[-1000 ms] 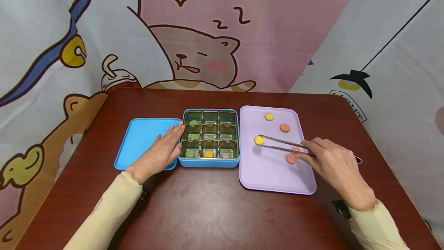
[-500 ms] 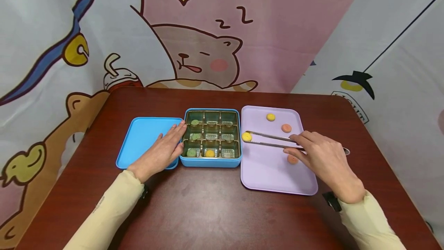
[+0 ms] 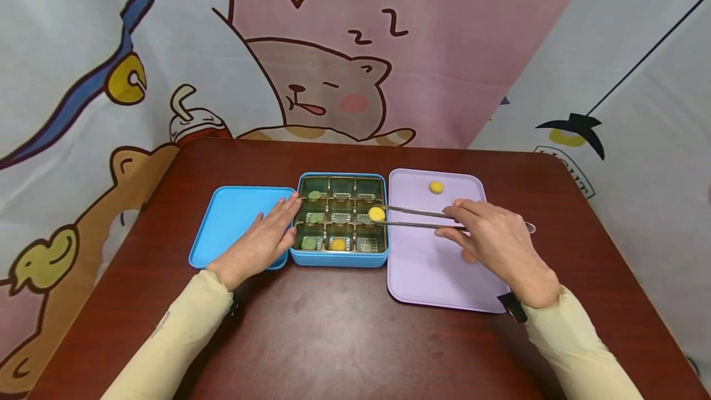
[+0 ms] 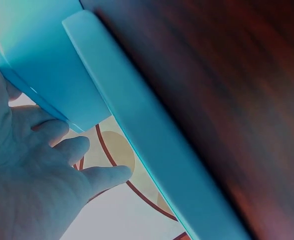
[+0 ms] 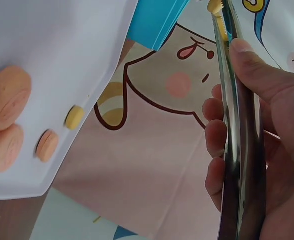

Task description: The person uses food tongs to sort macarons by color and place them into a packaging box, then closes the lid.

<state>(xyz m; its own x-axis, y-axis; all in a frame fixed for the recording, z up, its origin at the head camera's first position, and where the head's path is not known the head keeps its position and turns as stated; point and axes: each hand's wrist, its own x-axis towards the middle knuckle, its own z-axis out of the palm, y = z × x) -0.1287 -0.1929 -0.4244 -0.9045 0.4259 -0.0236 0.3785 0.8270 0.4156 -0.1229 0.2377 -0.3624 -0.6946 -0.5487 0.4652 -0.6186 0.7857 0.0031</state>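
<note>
Metal tongs (image 3: 416, 218) lie in my right hand (image 3: 497, 242), gripped between thumb and fingers. Their tips pinch a round yellow cookie (image 3: 376, 214) above the right column of a blue box (image 3: 339, 259), around its middle row. A gold-coloured divided insert fills the box; green cookies sit down its left column and another yellow cookie (image 3: 337, 244) lies in the front middle compartment. With fingers straight, my left hand (image 3: 258, 236) touches the box's left side. In the right wrist view the tongs (image 5: 241, 150) run upward from the curled fingers.
A lilac tray (image 3: 428, 276) stands right of the box. It bears a yellow cookie (image 3: 436, 187) and several orange cookies (image 5: 8, 97), mostly hidden by my right hand in the head view. Left of the box lies a blue lid (image 3: 228, 221), partly under my left hand.
My right hand has moved left, carrying the yellow cookie in the tongs from above the lilac tray to above the box. The left hand has stayed against the box.
</note>
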